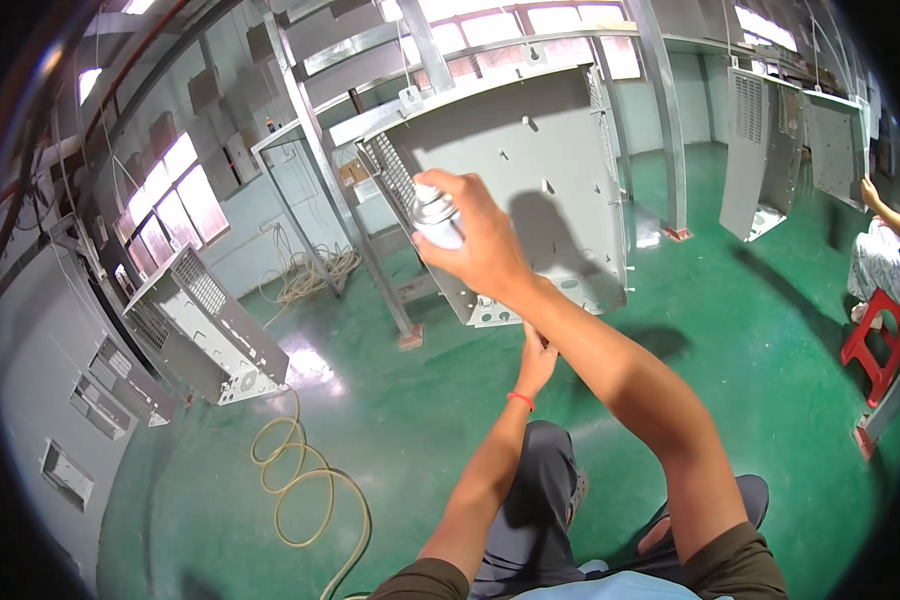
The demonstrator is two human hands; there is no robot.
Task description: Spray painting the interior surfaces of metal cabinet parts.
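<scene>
My right hand (pixel 485 240) is closed around a spray can (pixel 440 215) with a silver shoulder and a pale cap. It is held up in front of a grey metal cabinet housing (pixel 470 145), which hangs open side toward me. Perforated vents run along its sides, and small studs dot its back panel. My left hand (pixel 538 362), with a red band at the wrist, is by the housing's lower edge. My right forearm covers part of that hand, so its fingers are hidden. Dark shadow from my arm falls on the back panel.
More grey housings (pixel 215 330) hang at left, and others (pixel 760 150) at right. Steel posts (pixel 660 110) stand around. A yellowish hose (pixel 305 475) loops over the green floor (pixel 200 500). Another person's hand (pixel 873 195) touches a right-hand housing, near a red stool (pixel 875 345).
</scene>
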